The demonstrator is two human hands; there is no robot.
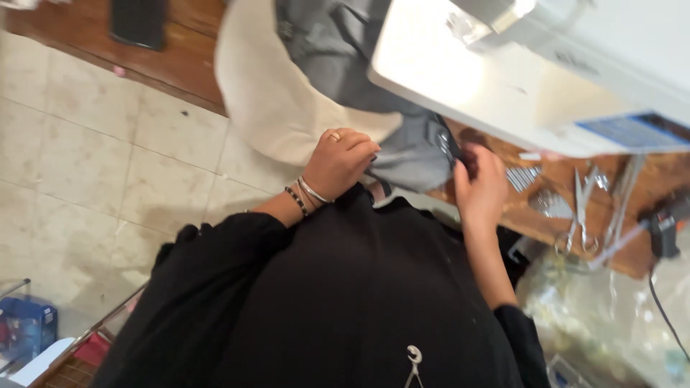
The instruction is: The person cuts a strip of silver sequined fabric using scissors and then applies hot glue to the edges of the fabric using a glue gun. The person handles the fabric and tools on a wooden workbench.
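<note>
My left hand (339,162), with a ring and bracelets at the wrist, is closed on the edge of a grey fabric piece (410,154) that hangs off the wooden table (180,54). My right hand (478,183) pinches the same grey fabric at its right edge, by a dark fitting. A cream cloth (269,100) lies under and beside the grey fabric. The white sewing machine (525,72) stands just beyond both hands. My black sleeves and top fill the lower middle.
Scissors (581,208) and silver metal pieces (523,176) lie on the table right of my right hand. A clear plastic bag (611,316) sits at the lower right, with a black cable (665,316) over it. A dark phone (138,21) lies at the upper left. Tiled floor (86,158) spreads to the left.
</note>
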